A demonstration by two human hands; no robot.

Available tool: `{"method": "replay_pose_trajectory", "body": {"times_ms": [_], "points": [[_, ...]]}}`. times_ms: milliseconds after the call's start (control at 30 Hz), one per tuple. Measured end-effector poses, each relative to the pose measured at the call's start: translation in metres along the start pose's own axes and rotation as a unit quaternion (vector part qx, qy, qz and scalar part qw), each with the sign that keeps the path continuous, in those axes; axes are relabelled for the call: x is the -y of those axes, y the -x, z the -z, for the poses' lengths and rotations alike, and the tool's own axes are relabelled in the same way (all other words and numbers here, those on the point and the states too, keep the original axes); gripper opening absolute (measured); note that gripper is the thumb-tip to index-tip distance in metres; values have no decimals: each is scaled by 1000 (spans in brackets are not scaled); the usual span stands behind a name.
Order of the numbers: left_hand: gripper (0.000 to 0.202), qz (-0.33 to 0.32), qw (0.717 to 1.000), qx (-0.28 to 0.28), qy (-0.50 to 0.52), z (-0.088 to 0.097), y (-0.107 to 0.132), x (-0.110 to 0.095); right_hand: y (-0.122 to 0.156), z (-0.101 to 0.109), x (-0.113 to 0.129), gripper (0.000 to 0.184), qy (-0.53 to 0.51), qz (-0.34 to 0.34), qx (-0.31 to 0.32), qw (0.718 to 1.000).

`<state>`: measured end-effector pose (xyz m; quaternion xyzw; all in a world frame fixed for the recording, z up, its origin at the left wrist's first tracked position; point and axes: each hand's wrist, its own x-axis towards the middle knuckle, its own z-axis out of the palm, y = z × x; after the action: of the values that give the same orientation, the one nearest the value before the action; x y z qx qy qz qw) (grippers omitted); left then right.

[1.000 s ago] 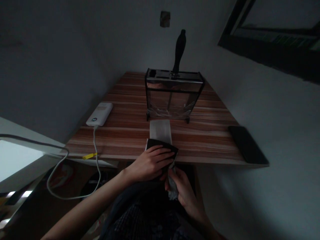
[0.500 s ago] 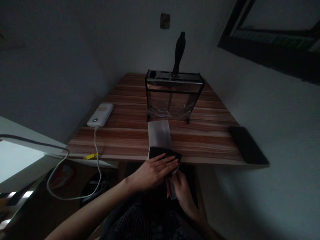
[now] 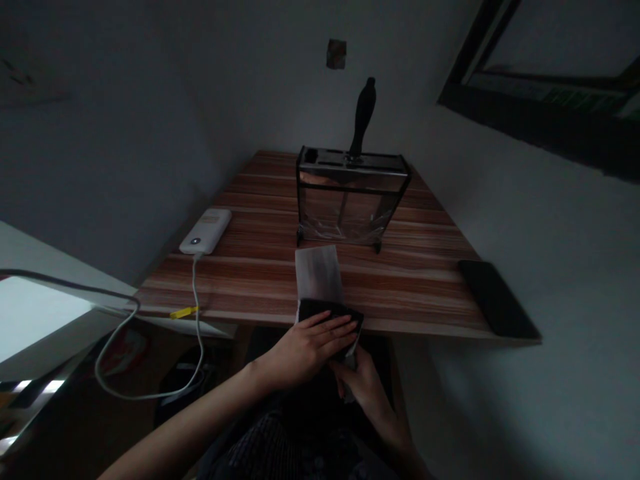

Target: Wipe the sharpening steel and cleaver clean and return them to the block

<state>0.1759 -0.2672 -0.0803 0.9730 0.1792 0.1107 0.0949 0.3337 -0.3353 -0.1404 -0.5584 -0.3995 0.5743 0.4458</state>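
My left hand (image 3: pixel 306 350) lies flat with its fingers stretched out over a flat black item (image 3: pixel 314 309) at the table's near edge. The kind of black item cannot be made out. A thin white strip (image 3: pixel 320 275), paper or film, runs from under it onto the table. Below and to the right, my right hand (image 3: pixel 367 385) is closed on a loose whitish end of thin sheet hanging under the black item. Its fingertips are partly hidden by the sheet and the left hand.
A clear-sided box (image 3: pixel 345 207) with a black frame and an upright black handle (image 3: pixel 364 113) stands beyond the strip. At left lies a white power bank (image 3: pixel 206 232) with a cable (image 3: pixel 197 293) and yellow tag (image 3: pixel 184 312). A dark phone-like slab (image 3: pixel 497 300) rests at the right edge.
The view has tilted up a little, so the table things sit slightly lower. My left hand stays on the black item. My right thumb has shifted left under it.
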Motion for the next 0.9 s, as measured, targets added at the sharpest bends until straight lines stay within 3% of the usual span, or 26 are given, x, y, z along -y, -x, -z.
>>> {"method": "replay_pose_trajectory", "body": {"times_ms": [267, 567, 900], "points": [[47, 29, 999, -10, -29, -1, -5, -4, 3, -6, -2, 38, 84, 69, -97, 989], [47, 114, 991, -50, -55, -4, -16, -7, 0, -9, 6, 36, 93, 74, -105, 987], [50, 180, 973, -117, -83, 19, -40, 14, 1, -10, 8, 37, 111, 60, -105, 986]]}}
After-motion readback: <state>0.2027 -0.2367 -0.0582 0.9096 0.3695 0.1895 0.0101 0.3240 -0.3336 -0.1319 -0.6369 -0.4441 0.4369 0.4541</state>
